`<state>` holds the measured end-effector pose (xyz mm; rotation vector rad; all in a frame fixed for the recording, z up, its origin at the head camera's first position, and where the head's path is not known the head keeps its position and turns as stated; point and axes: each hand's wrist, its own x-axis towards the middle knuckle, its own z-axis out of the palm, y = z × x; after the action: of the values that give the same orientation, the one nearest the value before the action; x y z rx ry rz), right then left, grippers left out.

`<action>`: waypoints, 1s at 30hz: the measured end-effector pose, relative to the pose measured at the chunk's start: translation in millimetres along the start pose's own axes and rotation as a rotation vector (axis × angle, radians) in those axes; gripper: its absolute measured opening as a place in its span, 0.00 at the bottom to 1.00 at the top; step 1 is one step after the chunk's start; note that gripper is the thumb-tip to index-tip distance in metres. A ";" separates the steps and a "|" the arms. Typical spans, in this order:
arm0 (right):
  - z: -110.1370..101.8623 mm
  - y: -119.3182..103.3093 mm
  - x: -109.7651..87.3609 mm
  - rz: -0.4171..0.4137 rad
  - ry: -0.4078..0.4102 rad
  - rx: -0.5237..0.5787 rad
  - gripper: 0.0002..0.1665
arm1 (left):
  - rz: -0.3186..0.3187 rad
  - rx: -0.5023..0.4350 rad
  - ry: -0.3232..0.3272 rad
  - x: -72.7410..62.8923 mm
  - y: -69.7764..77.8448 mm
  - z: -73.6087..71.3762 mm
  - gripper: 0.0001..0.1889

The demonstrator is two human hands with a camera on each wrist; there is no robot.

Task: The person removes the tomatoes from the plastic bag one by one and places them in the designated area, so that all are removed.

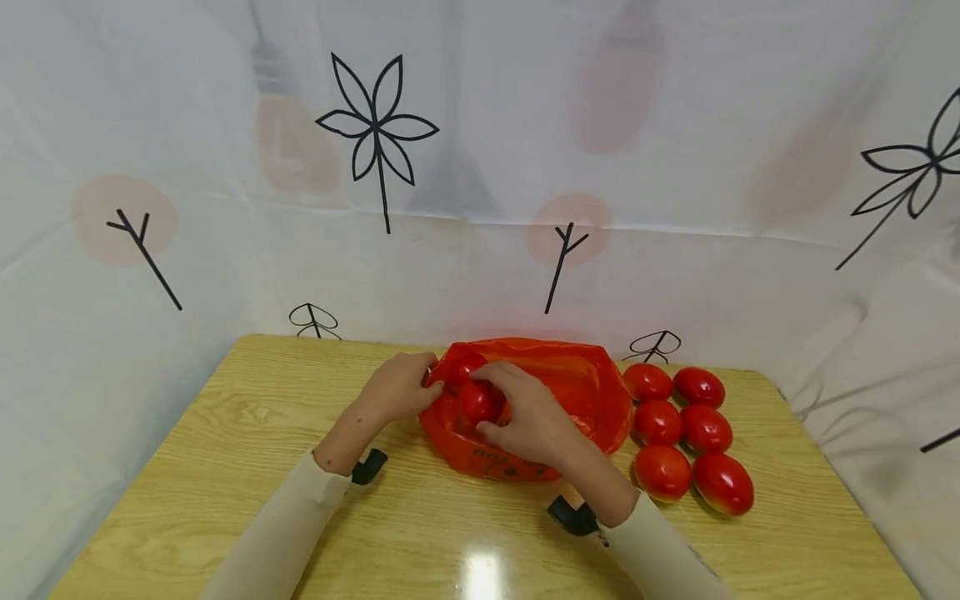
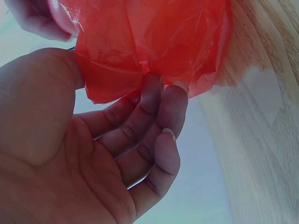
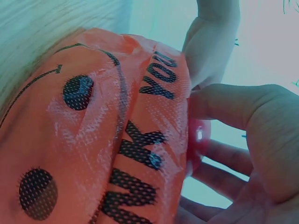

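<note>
A red plastic bag (image 1: 573, 367) printed with black letters and a face stands with its mouth wide on the table. My left hand (image 1: 396, 388) pinches the bag's left rim between thumb and fingers; the left wrist view shows the fingers (image 2: 170, 109) against the film. Inside the bag's left part, my right hand (image 1: 531, 418) grips a glossy red apple-like fruit (image 1: 478, 402). Just behind it lies another red fruit (image 1: 465, 367). In the right wrist view the printed bag side (image 3: 93, 135) hides much of the held fruit (image 3: 200, 137).
Several red fruits (image 1: 658, 422) with yellowish undersides stand in two columns right of the bag, close to it. The wooden table (image 1: 187, 500) ends at a white patterned cloth (image 1: 465, 275) behind. Dark wrist straps (image 1: 573, 517) sit below both hands.
</note>
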<state>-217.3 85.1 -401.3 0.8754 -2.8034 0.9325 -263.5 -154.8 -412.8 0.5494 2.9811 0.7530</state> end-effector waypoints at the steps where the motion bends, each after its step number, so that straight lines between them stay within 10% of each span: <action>1: -0.9 -0.2 -0.8 -0.003 0.012 0.000 0.39 | 0.002 0.000 0.001 0.2 0.0 -0.1 0.07; 30: -26.9 6.2 -31.3 -0.049 0.161 -0.029 0.39 | -0.024 -0.031 -0.017 0.2 0.0 0.5 0.07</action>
<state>-197.6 120.0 -389.7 0.8222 -2.6411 0.9101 -263.6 -154.5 -413.2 0.5157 2.9497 0.7874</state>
